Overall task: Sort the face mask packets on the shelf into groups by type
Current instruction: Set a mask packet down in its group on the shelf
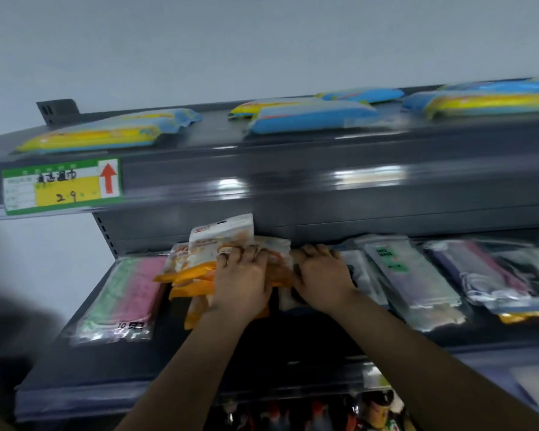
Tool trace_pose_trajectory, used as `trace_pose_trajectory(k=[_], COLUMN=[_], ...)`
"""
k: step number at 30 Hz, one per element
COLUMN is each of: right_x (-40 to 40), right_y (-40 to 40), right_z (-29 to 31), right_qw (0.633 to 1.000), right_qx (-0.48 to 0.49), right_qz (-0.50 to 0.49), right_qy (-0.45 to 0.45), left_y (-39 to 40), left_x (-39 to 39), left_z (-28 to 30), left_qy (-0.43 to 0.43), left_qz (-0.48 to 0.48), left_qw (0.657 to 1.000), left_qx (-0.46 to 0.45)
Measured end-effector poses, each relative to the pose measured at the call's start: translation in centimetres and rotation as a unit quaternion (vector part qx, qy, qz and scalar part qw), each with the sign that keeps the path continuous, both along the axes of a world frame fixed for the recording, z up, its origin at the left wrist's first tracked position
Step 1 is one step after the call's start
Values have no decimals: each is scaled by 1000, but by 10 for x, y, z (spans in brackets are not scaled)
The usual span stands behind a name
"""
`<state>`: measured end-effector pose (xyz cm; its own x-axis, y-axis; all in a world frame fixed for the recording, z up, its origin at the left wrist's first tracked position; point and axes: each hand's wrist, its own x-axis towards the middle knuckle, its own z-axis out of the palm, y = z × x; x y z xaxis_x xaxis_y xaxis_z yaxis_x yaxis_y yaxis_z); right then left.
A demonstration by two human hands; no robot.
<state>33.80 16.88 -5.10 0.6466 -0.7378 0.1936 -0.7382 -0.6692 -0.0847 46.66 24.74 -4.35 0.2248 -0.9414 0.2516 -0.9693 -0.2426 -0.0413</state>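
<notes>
On the dark middle shelf (84,365) lies a stack of orange-and-white mask packets (196,272). My left hand (241,281) rests on top of this stack with fingers curled over the packets. My right hand (321,278) is just to its right, pressing on the stack's right edge and a clear packet beneath. A pink-and-green mask packet (125,300) lies at the left. To the right lie a clear packet with a green label (408,275) and a pile of purple, pink and dark packets (495,275).
The upper shelf (293,169) overhangs close above my hands and carries several blue-and-yellow packs (311,119). A green-and-yellow price tag (61,186) with a red arrow sits on its front rail. Hanging goods (377,412) show below the middle shelf.
</notes>
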Motion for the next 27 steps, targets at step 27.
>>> trace_pose_trajectory(k=[27], right_x=[-366], right_y=[-47], right_z=[-16], right_qw=[979], right_qx=[25], right_qz=[-203], right_qy=[21], left_y=[-99], left_x=[-327], left_z=[-38], left_qy=[66], left_qz=[-148], left_qw=[985], left_qx=[60])
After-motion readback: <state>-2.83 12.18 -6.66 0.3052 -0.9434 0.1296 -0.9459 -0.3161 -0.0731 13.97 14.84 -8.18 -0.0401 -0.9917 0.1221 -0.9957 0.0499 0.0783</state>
